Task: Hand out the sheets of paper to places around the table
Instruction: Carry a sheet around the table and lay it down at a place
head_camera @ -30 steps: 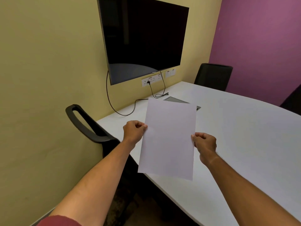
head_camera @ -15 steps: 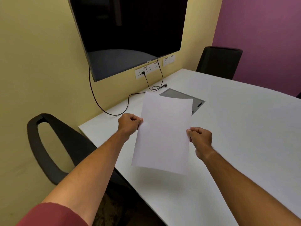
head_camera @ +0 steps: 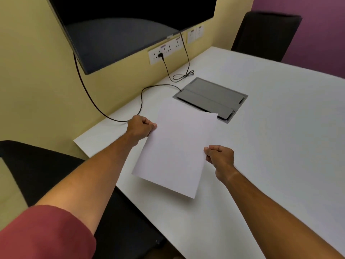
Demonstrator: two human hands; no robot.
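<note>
Paper: one blank white sheet (head_camera: 177, 148), held in the air just above the near corner of the surface, tilted so its far edge overlaps the grey hatch as seen from here. Whether more than one sheet is in the grip I cannot tell.
Left hand (head_camera: 141, 128): fingers curled shut, pinching the sheet's left edge near the upper corner.
Right hand (head_camera: 220, 156): also clamped on the sheet, gripping the right edge about halfway down, thumb on top.
Hands together: well apart, one on each side of the sheet, both arms stretched forward; a red sleeve (head_camera: 43, 234) shows on the left arm.
Surface (head_camera: 280, 146): white tabletop, pushed up against the yellow wall; the sheet casts a soft shadow on it.
Hatch (head_camera: 211, 99): grey cable box set flush into the surface, lid closed, just beyond the sheet.
Cables (head_camera: 141, 94): black leads run from the wall sockets (head_camera: 165, 51) and from under the screen down onto the surface, one looped near the hatch.
Screen (head_camera: 130, 25): large dark display mounted on the wall, switched off.
Near chair (head_camera: 46, 165): black, at the left below the left arm, drawn up to the corner.
Far chair (head_camera: 265, 32): black, at the far end by the purple wall.
</note>
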